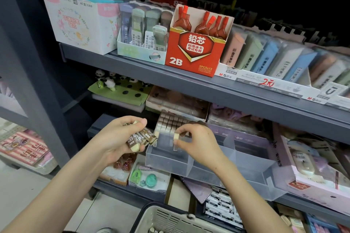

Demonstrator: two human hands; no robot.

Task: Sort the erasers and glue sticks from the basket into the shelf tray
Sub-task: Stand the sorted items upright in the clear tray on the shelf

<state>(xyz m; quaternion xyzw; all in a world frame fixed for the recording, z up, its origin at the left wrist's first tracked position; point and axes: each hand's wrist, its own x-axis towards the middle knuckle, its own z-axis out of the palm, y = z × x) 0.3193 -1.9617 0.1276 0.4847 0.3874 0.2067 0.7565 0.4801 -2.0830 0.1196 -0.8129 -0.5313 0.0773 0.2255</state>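
Red box [195, 51], top shelf: "铅芯", "标准涂卡考试专用", big white "2B", small "5PCSx12" at the lower right; finer lines under that are unreadable. White floral box [79, 24] at the left: "Q1702", boxed "HB", "40盒/cas"; the pink characters on its front are too soft to read. Price stickers [149, 40] on lead cases in the pale box: barcodes and "3.00". White carton [265, 83] at the right: "M&G 晨光", "37412", red handwritten "2元". Small box [330, 91] at the far right: large "U". Brown wrappers on the erasers [141, 137] gripped in the left hand [117, 138]: white print, too blurred to read.
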